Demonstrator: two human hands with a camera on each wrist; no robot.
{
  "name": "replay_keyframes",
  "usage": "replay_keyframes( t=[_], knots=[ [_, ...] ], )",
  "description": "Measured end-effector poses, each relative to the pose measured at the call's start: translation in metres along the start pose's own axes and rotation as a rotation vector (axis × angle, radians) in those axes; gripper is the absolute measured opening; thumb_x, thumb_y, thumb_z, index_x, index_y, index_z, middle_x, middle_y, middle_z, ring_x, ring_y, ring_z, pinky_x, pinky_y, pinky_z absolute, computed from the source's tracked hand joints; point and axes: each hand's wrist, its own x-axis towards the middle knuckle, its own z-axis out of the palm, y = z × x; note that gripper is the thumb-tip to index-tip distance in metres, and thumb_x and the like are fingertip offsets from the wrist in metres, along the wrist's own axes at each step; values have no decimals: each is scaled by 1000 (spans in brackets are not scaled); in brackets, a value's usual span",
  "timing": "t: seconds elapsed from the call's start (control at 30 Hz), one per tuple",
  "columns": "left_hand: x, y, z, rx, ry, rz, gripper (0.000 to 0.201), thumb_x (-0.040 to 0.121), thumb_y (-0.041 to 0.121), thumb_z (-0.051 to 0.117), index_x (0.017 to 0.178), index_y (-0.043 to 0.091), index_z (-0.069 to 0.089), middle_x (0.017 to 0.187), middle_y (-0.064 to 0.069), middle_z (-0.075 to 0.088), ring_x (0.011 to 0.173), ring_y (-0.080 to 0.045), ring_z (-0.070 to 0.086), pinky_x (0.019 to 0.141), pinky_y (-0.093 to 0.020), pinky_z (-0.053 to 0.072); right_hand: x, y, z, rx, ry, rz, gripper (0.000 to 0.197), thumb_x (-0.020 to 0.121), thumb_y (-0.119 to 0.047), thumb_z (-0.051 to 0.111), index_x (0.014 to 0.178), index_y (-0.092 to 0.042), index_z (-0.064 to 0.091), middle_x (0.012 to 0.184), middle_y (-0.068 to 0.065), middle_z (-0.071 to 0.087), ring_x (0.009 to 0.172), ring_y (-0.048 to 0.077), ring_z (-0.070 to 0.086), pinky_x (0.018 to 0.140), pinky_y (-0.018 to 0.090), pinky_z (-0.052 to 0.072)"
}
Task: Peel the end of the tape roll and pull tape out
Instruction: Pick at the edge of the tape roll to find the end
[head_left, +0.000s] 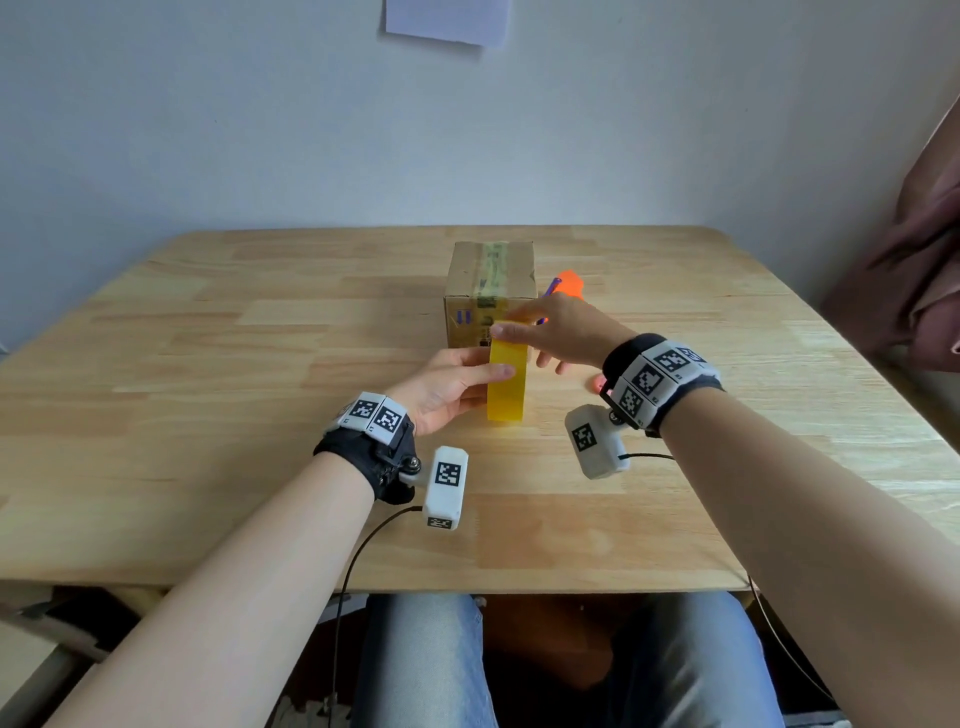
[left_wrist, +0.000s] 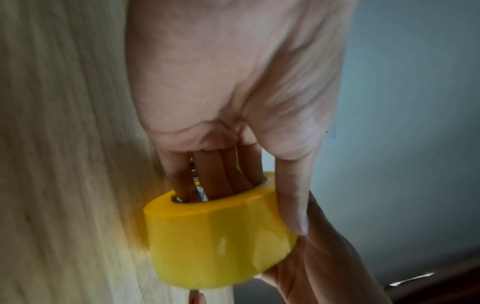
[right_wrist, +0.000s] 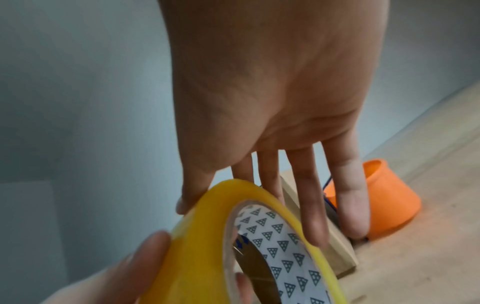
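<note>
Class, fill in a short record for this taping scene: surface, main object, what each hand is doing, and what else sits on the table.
surface: wooden table
main object: yellow tape roll, standing on edge
left hand: grips the roll, fingers through its core, thumb on the outside
right hand: fingers straight, thumb touching the top of the roll
tape pulled out: none visible
also on table: taped cardboard box, orange object beside it

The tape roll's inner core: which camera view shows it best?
The right wrist view: the tape roll faces it, showing the white triangle-printed core. The left wrist view shows only the left hand with its fingers inside the core; the head view shows just the yellow outer band.
</note>
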Motion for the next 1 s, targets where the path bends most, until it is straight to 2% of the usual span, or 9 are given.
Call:
replay_keyframes(
  t=[0.07, 0.17, 0.27, 0.33, 0.4, 0.57, 0.7, 0.87, 1.0],
  knots=[
    [4, 0, 3, -6, 39, 16, 46, 75, 15, 80, 118, 5, 69, 110, -12, 74, 102, -27, 68, 102, -43, 50, -2, -2, -3, -31, 81, -23, 50, 96, -56, 62, 135, -24, 69, 72, -6, 69, 47, -3, 63, 53, 28, 58],
    [8, 2, 7, -15, 87, 26, 34, 85, 13, 76, 117, 6, 70, 110, -14, 74, 98, -26, 69, 99, -43, 51, -7, -5, -5, -58, 104, -53, 42, 99, -47, 63, 135, -25, 69, 64, -18, 59, 42, -3, 57, 51, 21, 49],
    [7, 4, 8, 15, 67, 9, 27, 86, 11, 75, 113, 9, 72, 107, -11, 75, 96, -24, 71, 93, -38, 55, -7, -4, -6, -70, 98, -59, 41, 100, -46, 62, 135, -25, 67, 68, -12, 63, 51, 3, 61, 52, 25, 54],
    [5, 5, 5, 50, 16, -25, 24, 87, 6, 72, 112, 9, 70, 102, -8, 76, 91, -22, 72, 87, -33, 58, -3, -2, -5, -96, 66, -24, 43, 100, -52, 58, 132, -25, 68, 83, 3, 74, 63, 17, 72, 52, 31, 59],
    [2, 6, 3, 82, -28, -45, 25, 88, 4, 70, 113, 9, 69, 101, -8, 76, 89, -21, 73, 85, -32, 57, -2, -2, -4, -87, 18, 10, 46, 99, -56, 57, 129, -25, 69, 96, 7, 76, 75, 24, 75, 53, 34, 62],
    [-1, 13, 10, 90, 58, -21, 39, 87, 27, 75, 119, 6, 67, 107, -13, 71, 94, -28, 68, 92, -46, 53, -5, -8, -7, 42, 39, -35, 36, 91, -47, 73, 117, -22, 78, 106, -3, 78, 70, 17, 73, 55, 34, 64],
    [0, 17, 15, 126, 76, -29, 34, 86, 19, 77, 115, 5, 70, 111, -17, 72, 96, -29, 69, 90, -45, 56, -6, -9, -14, 77, 47, -18, 20, 96, -32, 71, 111, -21, 79, 103, -3, 77, 70, 15, 72, 55, 34, 64],
    [1, 19, 19, 233, 89, -13, 34, 83, 13, 76, 116, 3, 70, 110, -17, 74, 88, -24, 72, 85, -40, 58, -8, -12, -16, 92, -11, 29, 14, 98, -26, 68, 111, -20, 70, 103, 4, 72, 74, 19, 73, 63, 41, 67],
    [3, 18, 20, 248, 135, -17, 57, 70, 41, 86, 115, 9, 71, 108, -12, 76, 95, -27, 71, 96, -49, 53, -7, -15, -17, 86, -32, 42, 15, 98, -23, 69, 110, -16, 73, 107, 8, 74, 71, 16, 74, 67, 41, 67]
  ],
)
